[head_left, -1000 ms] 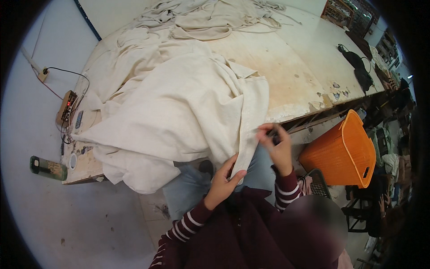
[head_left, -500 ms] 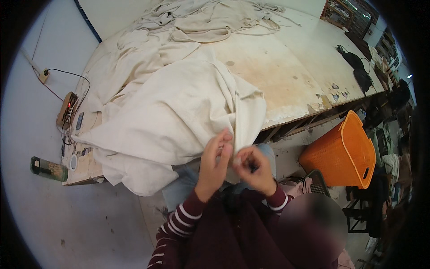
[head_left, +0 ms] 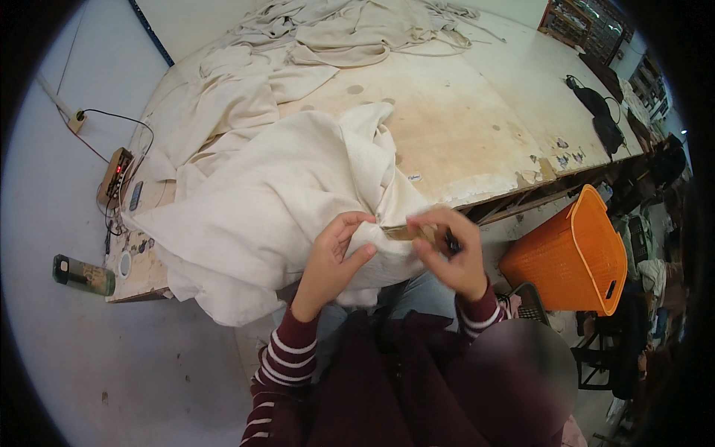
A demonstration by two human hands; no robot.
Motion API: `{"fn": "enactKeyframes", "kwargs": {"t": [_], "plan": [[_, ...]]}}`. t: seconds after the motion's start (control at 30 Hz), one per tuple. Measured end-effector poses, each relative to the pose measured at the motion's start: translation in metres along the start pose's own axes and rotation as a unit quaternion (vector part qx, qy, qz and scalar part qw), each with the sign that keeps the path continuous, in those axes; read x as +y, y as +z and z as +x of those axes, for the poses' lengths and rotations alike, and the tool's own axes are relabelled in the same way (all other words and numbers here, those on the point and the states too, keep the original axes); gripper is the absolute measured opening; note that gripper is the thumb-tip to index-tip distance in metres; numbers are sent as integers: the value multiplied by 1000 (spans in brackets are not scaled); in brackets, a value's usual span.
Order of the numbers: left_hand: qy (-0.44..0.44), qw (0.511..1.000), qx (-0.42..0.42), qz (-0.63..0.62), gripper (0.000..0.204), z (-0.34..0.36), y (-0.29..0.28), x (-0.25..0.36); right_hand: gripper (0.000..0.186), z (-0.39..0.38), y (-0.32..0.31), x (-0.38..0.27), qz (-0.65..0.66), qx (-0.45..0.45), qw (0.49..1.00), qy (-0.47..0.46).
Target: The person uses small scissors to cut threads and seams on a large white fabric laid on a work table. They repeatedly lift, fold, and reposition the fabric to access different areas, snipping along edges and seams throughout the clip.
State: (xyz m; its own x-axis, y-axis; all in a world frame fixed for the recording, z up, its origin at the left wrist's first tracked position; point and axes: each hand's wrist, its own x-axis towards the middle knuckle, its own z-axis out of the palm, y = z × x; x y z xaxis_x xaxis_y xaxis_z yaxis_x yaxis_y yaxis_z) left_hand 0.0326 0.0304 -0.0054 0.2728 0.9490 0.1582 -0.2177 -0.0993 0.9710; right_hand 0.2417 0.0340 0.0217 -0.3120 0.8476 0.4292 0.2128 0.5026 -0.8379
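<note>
A large cream cloth (head_left: 283,194) hangs off the near edge of a worn wooden table (head_left: 477,127) and bunches over my lap. My left hand (head_left: 335,253) pinches a fold of the cloth near its edge. My right hand (head_left: 447,249) is beside it, fingers closed on the same cloth edge and on a small dark tool whose kind I cannot make out. The two hands are a few centimetres apart, with a short stretch of cloth held between them.
More cream cloth (head_left: 350,37) is heaped at the far end of the table. An orange plastic basket (head_left: 577,257) stands on the floor to the right. A power strip (head_left: 114,175) with cables lies at the table's left edge. A dark item (head_left: 596,112) lies far right.
The cloth has been pulled toward me and bunched up, baring more of the table. My hands dropped from a raised cloth edge to a fold at my lap.
</note>
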Motion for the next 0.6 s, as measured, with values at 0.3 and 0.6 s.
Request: {"fn": "enactKeyframes", "kwargs": {"t": [0.3, 0.6], "plan": [[71, 990, 72, 101, 16, -13, -1, 23, 24, 67, 20, 14, 9, -246, 966, -78], [-54, 876, -40, -478, 42, 2, -11, 9, 21, 56, 70, 34, 706, -198, 655, 180]]}}
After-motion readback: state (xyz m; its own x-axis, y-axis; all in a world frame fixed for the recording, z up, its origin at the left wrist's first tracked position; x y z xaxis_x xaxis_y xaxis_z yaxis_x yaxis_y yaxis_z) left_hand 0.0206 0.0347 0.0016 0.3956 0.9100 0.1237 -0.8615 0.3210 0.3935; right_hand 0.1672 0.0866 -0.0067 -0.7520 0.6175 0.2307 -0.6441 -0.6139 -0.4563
